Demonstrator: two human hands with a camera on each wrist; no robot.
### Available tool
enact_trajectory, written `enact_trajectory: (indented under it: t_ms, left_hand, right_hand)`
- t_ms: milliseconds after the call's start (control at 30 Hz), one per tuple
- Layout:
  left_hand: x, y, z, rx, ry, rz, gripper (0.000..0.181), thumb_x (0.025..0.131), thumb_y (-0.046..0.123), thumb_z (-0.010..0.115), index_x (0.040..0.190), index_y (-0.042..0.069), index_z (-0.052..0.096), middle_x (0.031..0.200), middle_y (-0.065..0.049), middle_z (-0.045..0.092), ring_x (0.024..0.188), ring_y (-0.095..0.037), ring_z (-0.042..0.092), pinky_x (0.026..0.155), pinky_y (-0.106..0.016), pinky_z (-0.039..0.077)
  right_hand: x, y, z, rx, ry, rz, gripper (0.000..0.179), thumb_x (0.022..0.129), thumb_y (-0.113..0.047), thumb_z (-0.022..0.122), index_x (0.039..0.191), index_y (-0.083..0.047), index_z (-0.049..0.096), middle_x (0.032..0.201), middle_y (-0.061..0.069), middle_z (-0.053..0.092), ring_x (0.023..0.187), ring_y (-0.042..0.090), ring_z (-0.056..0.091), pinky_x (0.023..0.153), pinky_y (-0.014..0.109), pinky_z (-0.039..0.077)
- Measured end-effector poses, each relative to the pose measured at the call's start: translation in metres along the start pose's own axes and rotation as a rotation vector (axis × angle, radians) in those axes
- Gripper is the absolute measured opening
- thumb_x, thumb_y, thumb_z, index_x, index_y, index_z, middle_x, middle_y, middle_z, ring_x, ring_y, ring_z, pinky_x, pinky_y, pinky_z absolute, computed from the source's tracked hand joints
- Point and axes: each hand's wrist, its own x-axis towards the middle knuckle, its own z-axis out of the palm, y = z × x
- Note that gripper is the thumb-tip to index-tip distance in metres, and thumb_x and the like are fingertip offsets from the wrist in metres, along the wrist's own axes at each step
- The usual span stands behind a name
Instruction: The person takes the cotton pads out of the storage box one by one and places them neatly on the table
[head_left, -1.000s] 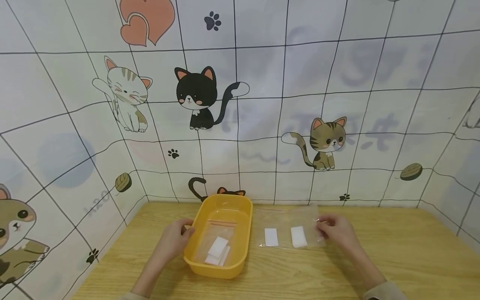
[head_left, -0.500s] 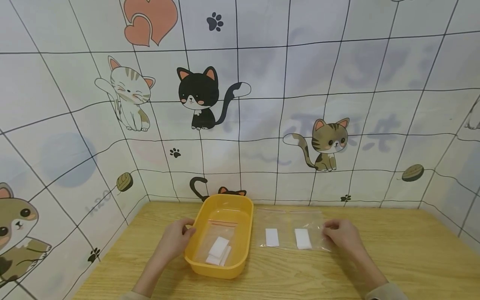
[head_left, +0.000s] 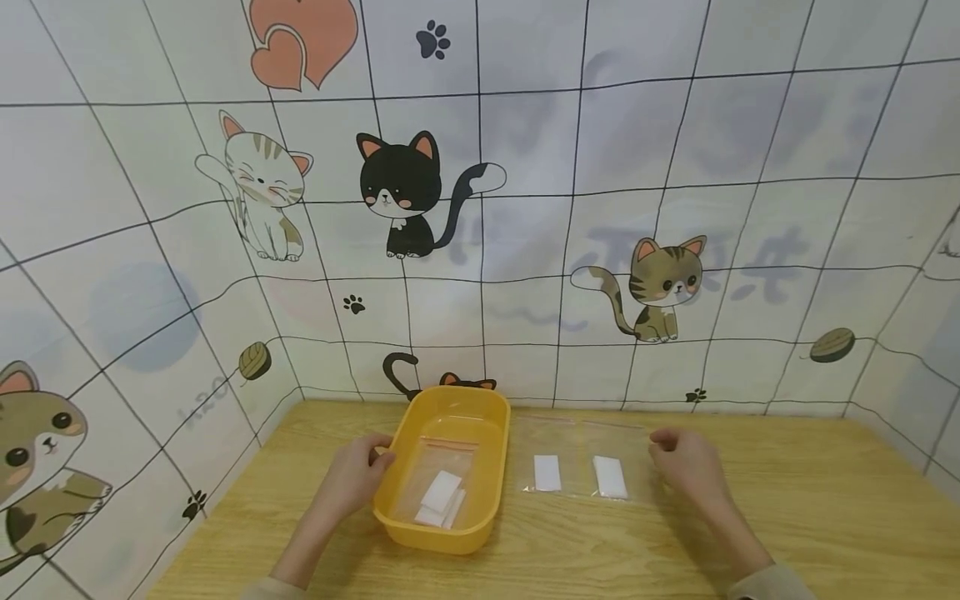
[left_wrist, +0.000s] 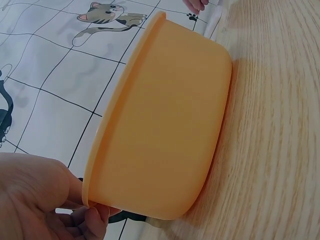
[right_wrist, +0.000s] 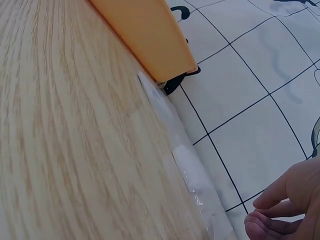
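Observation:
My left hand (head_left: 351, 473) grips the left rim of a yellow plastic basin (head_left: 492, 500), thumb and fingers pinching it, as the left wrist view shows. Inside the basin lies a clear zip bag (head_left: 448, 458) among several white rectangular pieces (head_left: 441, 492). Right of the basin, two clear zip bags lie side by side on the table: the nearer bag (head_left: 552, 437) with a white rectangle (head_left: 547, 473), the farther bag (head_left: 636, 454) with a white block (head_left: 610, 477). Beside that one hovers my right hand (head_left: 688, 467), fingers loosely curled with nothing between them in the right wrist view.
The wooden table (head_left: 795, 492) ends at a wall covering (head_left: 525, 250) printed with cats and grid lines. The basin's far end stands close to that wall.
My right hand has laid the farther zip bag down to the right and let go of it, lifting slightly away. The left hand stays on the basin rim.

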Motion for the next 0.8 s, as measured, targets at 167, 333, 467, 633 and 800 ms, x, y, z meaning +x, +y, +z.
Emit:
enact_trajectory:
  t_ms: [167,333,467,633,800]
  left_hand:
    - [0.000,0.002,0.000,-0.004,0.001,-0.005,0.022,0.096,0.001,0.063,0.116,-0.007,0.069,0.070,-0.002,0.054,0.060,-0.015,0.048,0.052,-0.027,0.042]
    - [0.000,0.003,-0.001,-0.005,-0.003,0.002,0.023,0.097,0.002,0.062,0.117,-0.008,0.068,0.070,-0.002,0.054,0.060,-0.015,0.048,0.052,-0.027,0.042]
    - [0.000,0.003,-0.001,0.000,-0.006,0.004,0.023,0.097,0.002,0.062,0.116,-0.008,0.068,0.070,-0.002,0.054,0.060,-0.015,0.048,0.052,-0.027,0.041]
    - [0.000,0.002,-0.002,0.000,-0.008,0.009,0.023,0.097,0.002,0.062,0.116,-0.008,0.068,0.070,-0.002,0.054,0.060,-0.015,0.048,0.051,-0.027,0.041]
    - [0.001,0.001,-0.002,0.002,-0.012,0.006,0.023,0.097,0.002,0.062,0.116,-0.008,0.068,0.071,-0.003,0.054,0.060,-0.015,0.048,0.052,-0.028,0.042]
  right_hand:
    - [0.000,-0.012,0.004,0.022,0.029,-0.058,0.027,0.092,-0.007,0.062,0.110,0.012,0.069,0.101,0.023,0.071,0.089,0.030,0.066,0.071,0.037,0.051]
    - [-0.004,-0.030,0.005,0.073,0.022,-0.075,0.028,0.091,-0.007,0.063,0.111,0.012,0.068,0.095,0.018,0.071,0.082,0.023,0.063,0.065,0.030,0.049]
    - [-0.005,-0.041,0.007,0.120,0.015,-0.076,0.029,0.091,-0.008,0.063,0.111,0.011,0.069,0.088,0.012,0.071,0.073,0.016,0.063,0.060,0.027,0.048]
    - [-0.004,-0.053,0.011,0.132,0.003,-0.074,0.028,0.091,-0.009,0.062,0.111,0.009,0.069,0.084,0.007,0.070,0.070,0.013,0.063,0.057,0.026,0.047]
    - [-0.003,-0.065,0.012,0.148,-0.015,-0.064,0.028,0.093,-0.010,0.062,0.114,0.007,0.068,0.084,0.007,0.069,0.070,0.014,0.060,0.057,0.028,0.046]
